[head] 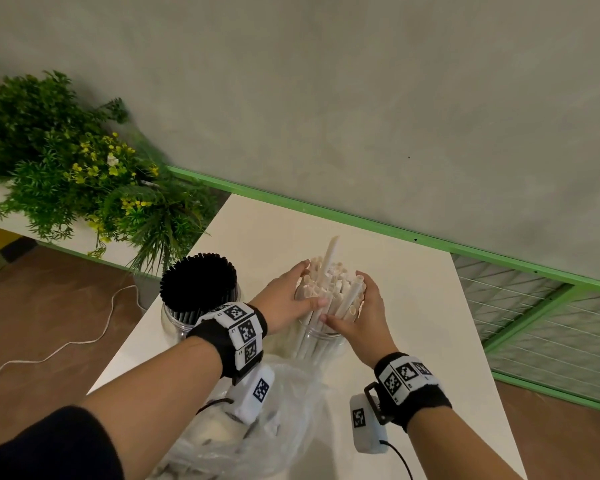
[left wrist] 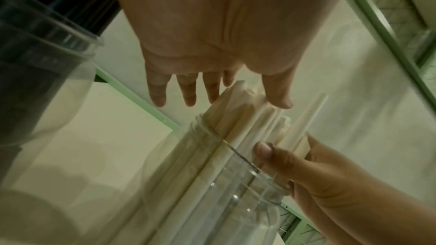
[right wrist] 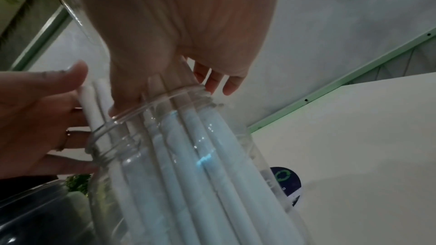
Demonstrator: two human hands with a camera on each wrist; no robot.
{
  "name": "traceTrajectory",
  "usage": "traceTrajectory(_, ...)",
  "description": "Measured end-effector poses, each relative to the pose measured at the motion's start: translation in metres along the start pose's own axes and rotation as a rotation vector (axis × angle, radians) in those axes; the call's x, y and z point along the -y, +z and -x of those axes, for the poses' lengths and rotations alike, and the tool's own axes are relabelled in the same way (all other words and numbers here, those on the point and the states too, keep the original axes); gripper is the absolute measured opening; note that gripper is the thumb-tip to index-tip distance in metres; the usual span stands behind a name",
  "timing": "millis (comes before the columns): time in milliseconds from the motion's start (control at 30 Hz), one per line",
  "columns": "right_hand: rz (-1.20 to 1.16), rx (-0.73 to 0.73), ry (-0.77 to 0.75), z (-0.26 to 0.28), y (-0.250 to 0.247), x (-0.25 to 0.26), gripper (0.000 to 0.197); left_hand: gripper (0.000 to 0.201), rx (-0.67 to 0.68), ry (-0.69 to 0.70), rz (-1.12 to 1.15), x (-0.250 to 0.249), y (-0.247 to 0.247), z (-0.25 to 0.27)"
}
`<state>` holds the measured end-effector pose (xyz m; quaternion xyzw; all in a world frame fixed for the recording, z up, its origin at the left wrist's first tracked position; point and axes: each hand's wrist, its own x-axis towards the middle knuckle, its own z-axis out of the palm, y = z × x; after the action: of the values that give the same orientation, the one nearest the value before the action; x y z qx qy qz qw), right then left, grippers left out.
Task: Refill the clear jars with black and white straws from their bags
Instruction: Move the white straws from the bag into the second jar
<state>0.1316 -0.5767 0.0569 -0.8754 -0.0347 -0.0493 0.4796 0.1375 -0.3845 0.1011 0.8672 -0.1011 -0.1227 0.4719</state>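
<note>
Both hands cup the bundle of white straws [head: 329, 292] that stands in the clear jar [head: 321, 341] near the middle of the worktop [head: 413, 306]. The left hand [head: 284, 296] presses from the left with its fingers [left wrist: 186, 88] nearly straight and its thumb across the front of the straws. The right hand [head: 361, 313] wraps the right side, its thumb [left wrist: 266, 151] lying at the jar's rim and its fingers curled round the outer straws.

The step, as I judge it, is gathering and settling the white straws so they sit evenly. One straw [head: 330, 252] pokes well above the rest. To do this well, squeeze gently from both sides, keep the jar flat on the worktop, and tap or push the tall straw down from its tip without bending it.

The jar of black straws [head: 199, 282] stands just to the left, already packed full. A clear plastic bag [head: 274, 410] lies in front.

No brand or wording can be read; only square coded markers on the wristbands [head: 243, 327] and a green recycling-style symbol on a dark sticker [right wrist: 284, 180] seen through the jar.
</note>
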Motion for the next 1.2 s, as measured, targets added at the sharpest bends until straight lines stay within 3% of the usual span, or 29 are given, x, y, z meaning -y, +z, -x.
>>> traceTrajectory(133, 0.098, -0.048, -0.121, 0.005, -0.003, 0.001, 0.101, 0.082, -0.158, 0.159, -0.104, -0.005, -0.004, 0.005)
traceTrajectory(267, 0.268, -0.101, -0.311, 0.008, -0.002, 0.0, 0.102, 0.08, -0.245, 0.381, -0.391, -0.02, -0.006, 0.006)
traceTrajectory(333, 0.406, -0.119, -0.363, 0.01, -0.001, 0.001, 0.102, 0.073, -0.211, 0.421, -0.549, -0.02, -0.005, 0.002)
traceTrajectory(433, 0.549, -0.077, -0.451, 0.017, 0.001, 0.004, 0.087, 0.055, -0.072, 0.356, -0.715, -0.008, -0.001, -0.004)
traceTrajectory(533, 0.65, -0.008, -0.492, 0.021, 0.002, 0.004, 0.063, 0.054, -0.098, 0.345, -0.639, -0.001, 0.001, -0.001)
traceTrajectory(600, 0.61, 0.007, -0.488, 0.022, 0.0, 0.003, 0.061, 0.063, -0.124, 0.277, -0.494, 0.0, 0.002, 0.004)
traceTrajectory(667, 0.483, -0.009, -0.44, 0.022, -0.004, 0.003, 0.076, 0.077, -0.111, 0.167, -0.339, 0.004, 0.002, 0.009)
traceTrajectory(767, 0.222, -0.028, -0.215, 0.015, -0.007, 0.006, 0.112, 0.097, -0.034, 0.055, -0.184, 0.008, 0.001, 0.009)
traceTrajectory(900, -0.021, 0.184, 0.012, -0.01, -0.007, 0.001, 0.137, 0.108, 0.081, -0.056, 0.021, 0.006, -0.005, -0.006)
traceTrajectory(1033, -0.176, 0.254, 0.01, -0.024, -0.002, 0.005, 0.128, 0.083, 0.147, -0.044, 0.071, -0.002, -0.008, -0.015)
traceTrajectory(1200, -0.076, 0.001, -0.149, -0.015, 0.004, 0.007, 0.103, 0.079, 0.097, 0.034, -0.049, -0.005, -0.006, -0.011)
